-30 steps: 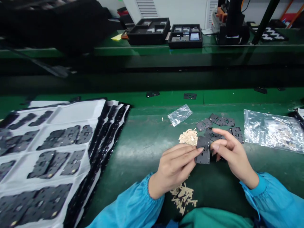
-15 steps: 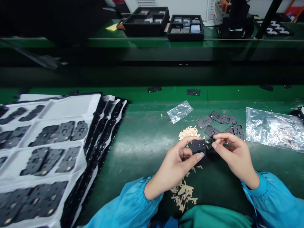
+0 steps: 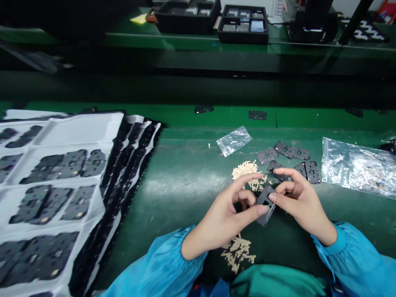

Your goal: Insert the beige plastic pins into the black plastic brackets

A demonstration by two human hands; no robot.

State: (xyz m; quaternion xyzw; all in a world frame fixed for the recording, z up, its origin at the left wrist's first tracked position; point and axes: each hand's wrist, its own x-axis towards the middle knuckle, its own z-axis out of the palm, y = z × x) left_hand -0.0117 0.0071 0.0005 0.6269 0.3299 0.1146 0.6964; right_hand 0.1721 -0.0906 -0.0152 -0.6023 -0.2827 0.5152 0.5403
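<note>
A small black plate [image 3: 264, 206] is held tilted between both hands, over the green table. My left hand [image 3: 230, 210] grips its left and lower side, thumb on its face. My right hand [image 3: 301, 202] pinches its upper right edge with thumb and fingers. Just behind the hands lies a heap of small beige pieces [image 3: 246, 169]; a second beige heap [image 3: 237, 252] sits near my body. Several similar black plates [image 3: 300, 153] lie beyond my right hand, some overlapping.
Layered white trays [image 3: 80, 132] with black plates fill the left. A small clear bag [image 3: 234, 141] lies behind the heaps, a larger bag [image 3: 355, 167] at the right. Two black plates [image 3: 257, 115] rest near the back ledge. Black compartment boxes [image 3: 243, 24] stand on the shelf.
The held plate has turned from nearly upright to a slant, and my right hand has moved in to grip it. The camera view has shifted slightly.
</note>
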